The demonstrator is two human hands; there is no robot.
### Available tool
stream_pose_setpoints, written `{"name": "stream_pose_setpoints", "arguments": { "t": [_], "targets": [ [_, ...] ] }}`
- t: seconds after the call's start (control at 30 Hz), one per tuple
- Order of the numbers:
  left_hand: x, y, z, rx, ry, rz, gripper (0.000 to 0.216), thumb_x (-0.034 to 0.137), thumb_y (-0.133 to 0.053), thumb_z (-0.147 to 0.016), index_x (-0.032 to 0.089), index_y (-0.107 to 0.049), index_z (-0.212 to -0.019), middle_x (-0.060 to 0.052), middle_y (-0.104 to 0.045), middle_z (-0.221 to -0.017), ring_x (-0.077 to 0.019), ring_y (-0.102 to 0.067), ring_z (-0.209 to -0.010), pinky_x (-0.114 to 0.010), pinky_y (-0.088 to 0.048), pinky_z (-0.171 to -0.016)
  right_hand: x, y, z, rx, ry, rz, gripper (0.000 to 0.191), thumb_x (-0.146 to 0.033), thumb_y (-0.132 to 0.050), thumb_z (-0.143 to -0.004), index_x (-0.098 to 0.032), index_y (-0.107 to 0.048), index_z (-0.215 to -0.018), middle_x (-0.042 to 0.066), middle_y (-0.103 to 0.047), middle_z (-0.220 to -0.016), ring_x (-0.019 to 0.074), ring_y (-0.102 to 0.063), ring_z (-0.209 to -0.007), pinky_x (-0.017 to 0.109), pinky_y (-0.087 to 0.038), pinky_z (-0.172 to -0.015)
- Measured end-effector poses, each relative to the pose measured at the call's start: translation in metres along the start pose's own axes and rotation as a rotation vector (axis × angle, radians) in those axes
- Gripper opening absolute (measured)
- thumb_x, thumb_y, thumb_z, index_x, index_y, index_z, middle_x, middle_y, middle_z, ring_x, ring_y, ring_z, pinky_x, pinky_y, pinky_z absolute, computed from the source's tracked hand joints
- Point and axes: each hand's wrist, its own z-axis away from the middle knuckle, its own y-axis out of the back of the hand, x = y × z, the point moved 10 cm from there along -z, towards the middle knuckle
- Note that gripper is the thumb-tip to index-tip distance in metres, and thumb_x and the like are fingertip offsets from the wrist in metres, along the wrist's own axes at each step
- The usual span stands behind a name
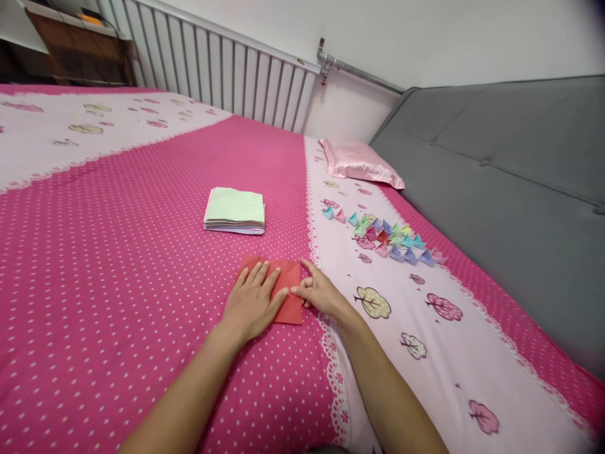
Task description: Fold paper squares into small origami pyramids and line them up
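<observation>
A sheet of red paper (289, 312) lies on the pink bedspread in front of me, with crease lines near its top. My left hand (253, 296) rests flat on its left part, fingers stretched and slightly spread, covering much of that side. At the sheet's right edge is my right hand (321, 291). Its thumb lies over the edge, the index finger points along toward the top right corner, and the other fingers are curled by the edge. How far they reach under the paper is hidden.
Beyond the paper sits a stack of coloured paper (235, 207), pale green on top. Several small folded paper boats (382, 234) stand in rows at the right. Farther back are a pink pillow (359, 162), a grey headboard (491, 157) and a white radiator (227, 69).
</observation>
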Motion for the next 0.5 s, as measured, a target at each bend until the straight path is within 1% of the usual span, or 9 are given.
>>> {"name": "stream_pose_setpoints", "arguments": {
  "t": [0.2,0.3,0.37,0.43,0.5],
  "targets": [
    [-0.015,0.005,-0.004,0.020,0.086,-0.077,0.060,0.052,-0.022,-0.084,0.018,-0.034,-0.133,-0.010,-0.031,-0.141,-0.0250,-0.022,-0.131,-0.044,-0.015,-0.105,0.002,0.000,-0.002,-0.006,-0.004,0.010,0.083,-0.021,-0.062,-0.068,-0.016,-0.016,-0.137,-0.012,-0.046,-0.051,0.0059,-0.045,-0.038,0.018,-0.039,-0.041],
    [-0.022,0.007,0.000,0.042,0.147,-0.130,0.062,0.052,-0.023,-0.084,0.016,-0.033,-0.134,-0.011,-0.030,-0.141,-0.0276,-0.023,-0.131,-0.047,-0.014,-0.105,0.003,0.000,-0.002,-0.008,-0.003,0.046,0.083,-0.023,-0.062,-0.069,-0.016,-0.015,-0.137,-0.012,-0.046,-0.052,0.0067,-0.046,-0.039,0.019,-0.041,-0.042],
    [-0.026,0.009,0.007,0.062,0.188,-0.165,0.064,0.052,-0.023,-0.083,0.014,-0.032,-0.134,-0.012,-0.031,-0.141,-0.0288,-0.024,-0.130,-0.048,-0.013,-0.104,0.001,0.002,0.000,0.013,0.001,0.128,0.081,-0.026,-0.061,-0.070,-0.016,-0.015,-0.137,-0.010,-0.048,-0.053,0.0088,-0.049,-0.042,0.021,-0.043,-0.045],
    [-0.028,0.011,0.015,0.083,0.219,-0.198,0.065,0.051,-0.023,-0.083,0.012,-0.032,-0.134,-0.014,-0.032,-0.140,-0.0291,-0.025,-0.130,-0.048,-0.013,-0.104,-0.008,0.009,0.003,0.106,0.042,0.301,0.076,-0.031,-0.059,-0.073,-0.016,-0.020,-0.136,-0.006,-0.055,-0.058,0.0130,-0.055,-0.052,0.027,-0.046,-0.055],
    [-0.028,0.013,0.024,0.103,0.237,-0.222,0.066,0.051,-0.024,-0.083,0.010,-0.032,-0.134,-0.015,-0.033,-0.139,-0.0291,-0.026,-0.129,-0.047,-0.013,-0.105,-0.025,0.020,0.011,0.287,0.104,0.523,0.069,-0.036,-0.055,-0.077,-0.016,-0.025,-0.135,0.000,-0.061,-0.069,0.0186,-0.059,-0.067,0.033,-0.047,-0.067]
  ]
}}
